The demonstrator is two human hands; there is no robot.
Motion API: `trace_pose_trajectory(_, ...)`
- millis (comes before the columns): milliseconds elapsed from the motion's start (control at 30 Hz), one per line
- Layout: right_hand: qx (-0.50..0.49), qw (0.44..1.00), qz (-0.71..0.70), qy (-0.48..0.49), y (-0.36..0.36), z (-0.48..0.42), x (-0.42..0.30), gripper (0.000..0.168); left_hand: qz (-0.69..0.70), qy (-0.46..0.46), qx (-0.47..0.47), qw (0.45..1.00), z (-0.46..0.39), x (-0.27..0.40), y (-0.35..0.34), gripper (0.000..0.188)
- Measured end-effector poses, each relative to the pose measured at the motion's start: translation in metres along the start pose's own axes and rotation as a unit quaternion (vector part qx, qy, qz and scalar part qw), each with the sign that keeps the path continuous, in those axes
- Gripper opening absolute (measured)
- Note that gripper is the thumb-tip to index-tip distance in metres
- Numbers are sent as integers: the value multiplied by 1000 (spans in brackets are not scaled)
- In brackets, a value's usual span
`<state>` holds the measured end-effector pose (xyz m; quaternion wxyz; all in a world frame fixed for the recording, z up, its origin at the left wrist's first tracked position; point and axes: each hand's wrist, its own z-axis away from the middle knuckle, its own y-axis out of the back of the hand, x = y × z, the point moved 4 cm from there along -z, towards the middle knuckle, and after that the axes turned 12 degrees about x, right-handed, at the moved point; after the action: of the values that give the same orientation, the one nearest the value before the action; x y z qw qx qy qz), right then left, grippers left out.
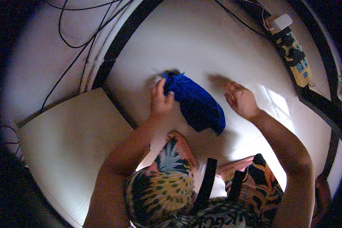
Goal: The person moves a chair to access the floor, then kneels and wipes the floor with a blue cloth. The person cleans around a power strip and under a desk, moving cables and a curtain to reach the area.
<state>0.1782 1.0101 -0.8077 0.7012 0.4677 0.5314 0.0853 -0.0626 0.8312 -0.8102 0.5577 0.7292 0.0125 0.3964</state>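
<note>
A blue piece of fabric [199, 104] lies before me in a long, bunched shape. Its upper-left end is gathered, and its lower-right end is broad and dark. My left hand [162, 99] is at the gathered end, thumb and fingers spread along the fabric's edge. Blur hides whether those fingers grip it. To the right of the fabric, and apart from it, is my right hand [239, 98]. Its fingers are partly bent and blurred, so whether they hold something small is unclear.
Beneath the fabric is a pale, glossy floor [171, 37] with dark edging [116, 42]. A pale flat panel [74, 134] lies at left, below loose black cables [71, 64] and white pipes [95, 68]. A yellow power strip [302, 75] is at upper right. My patterned trousers [168, 182] show below.
</note>
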Motion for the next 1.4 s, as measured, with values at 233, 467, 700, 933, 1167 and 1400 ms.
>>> trace_pose_trajectory(233, -83, 984, 15, 157, -64, 50, -74, 54, -193, -206, -196, 939, 37, 51, -24, 78)
trace_pose_trajectory(467, -86, 975, 49, 197, -135, 60, -123, 51, -268, 33, -156, 950, 108, -28, 10, 91)
trace_pose_trajectory(700, -109, 970, 99, 195, -183, 34, -174, 49, -253, 372, -74, 890, 149, -81, 26, 99)
trace_pose_trajectory(933, -74, 978, 81, 176, -227, -52, -205, 44, -206, 429, 138, 869, 77, -202, 58, 98)
trace_pose_trajectory(1167, -76, 976, 170, 110, -193, -106, -169, 40, -274, 183, 60, 942, -55, -179, 45, 95)
trace_pose_trajectory(1400, -78, 959, 273, -15, -115, -87, -122, 44, -203, -56, -6, 978, -151, -34, -32, 97)
